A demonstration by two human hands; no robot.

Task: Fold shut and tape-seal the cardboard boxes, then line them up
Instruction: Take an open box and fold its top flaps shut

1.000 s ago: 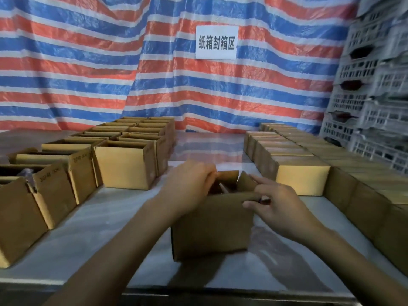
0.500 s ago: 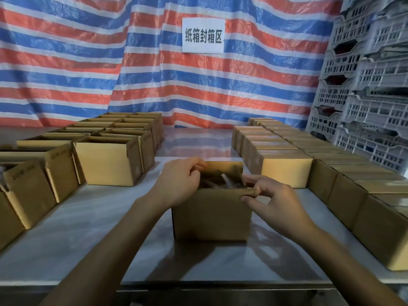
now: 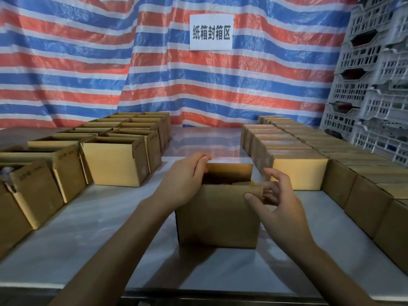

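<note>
Since half a second ago the right hand [image 3: 280, 202] has loosened and slid from the near rim toward the near right corner of the brown cardboard box [image 3: 218, 215]. Its forefinger is now lifted and apart from the card. The thumb lies on the near face just under the rim, and the lower fingers [image 3: 268, 191], blurred, curl round the right side of that corner, so it holds the box there lightly.

The left hand [image 3: 183, 180] stays at the far left corner, its fingers curled over the top edge and gripping it. This box stands upright near the middle of the pale, glossy bench [image 3: 88, 228], close to the near edge. Its far flap [image 3: 229, 171] stands up. A smaller flap on the right leans inward. The inside is dark, and what it holds cannot be told.

On the left, rows of open-topped brown cardboard boxes [image 3: 114, 160] run from near to far with their flaps up. The nearest one on the left shows something pale inside, too blurred to name. On the right, rows of closed brown cardboard boxes [image 3: 300, 171] sit touching one another, tops flat, well apart from the box in hand.

Behind hangs a red, blue and white striped tarpaulin [image 3: 88, 62] with a white printed paper sign [image 3: 211, 32]. Grey slotted plastic crates [image 3: 375, 74] are stacked at the far right.
</note>
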